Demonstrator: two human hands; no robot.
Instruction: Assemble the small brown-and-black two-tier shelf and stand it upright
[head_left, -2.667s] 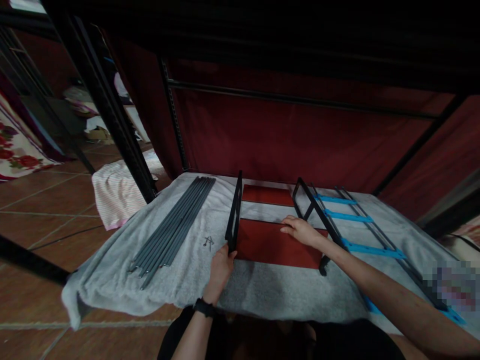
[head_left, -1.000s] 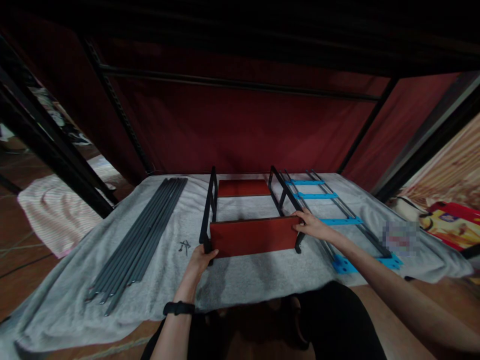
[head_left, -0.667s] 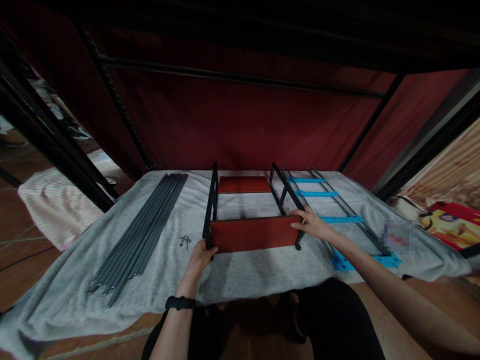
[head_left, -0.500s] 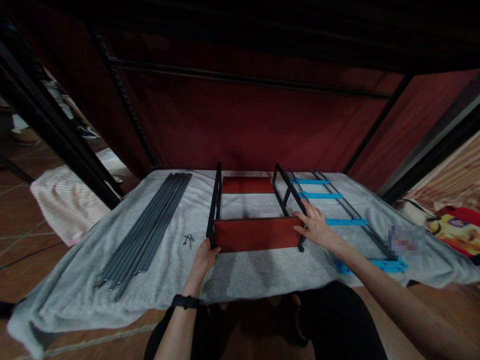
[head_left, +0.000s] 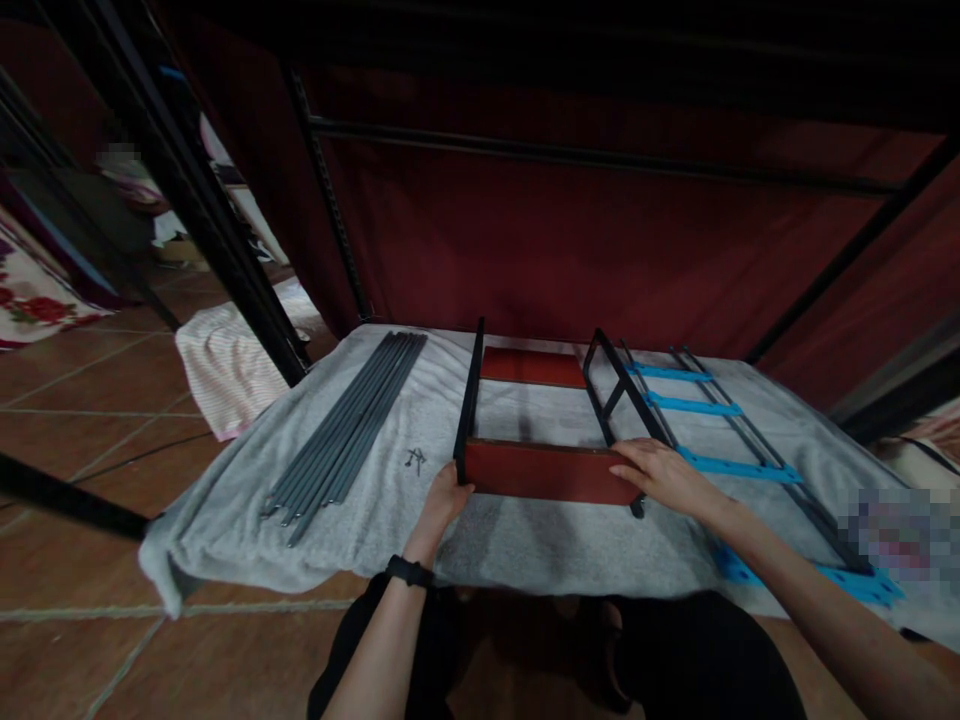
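Note:
A small rack with black metal side frames and reddish-brown boards (head_left: 551, 472) stands in front of me on a grey cloth. My left hand (head_left: 448, 494) grips its near left corner, thumb on the front board's end and fingers mostly hidden behind the side frame. At the opposite end, my right hand (head_left: 667, 477) closes over the front board's upper right corner and the right side frame. A second board (head_left: 532, 367) spans the rack's far end. Small dark screws or tools (head_left: 415, 460) lie left of the rack, near my left hand.
Several grey metal tubes (head_left: 349, 430) lie bundled on the left of the grey cloth (head_left: 247, 560). To the right are dark tubes joined by blue connector strips (head_left: 739, 466). Black posts (head_left: 255, 300) and a dark red curtain (head_left: 570, 240) enclose the back.
My view has swung left, so everything appears farther right. The fingers of my right hand, spread before, are now closer together on the board's corner. My left hand keeps its grip.

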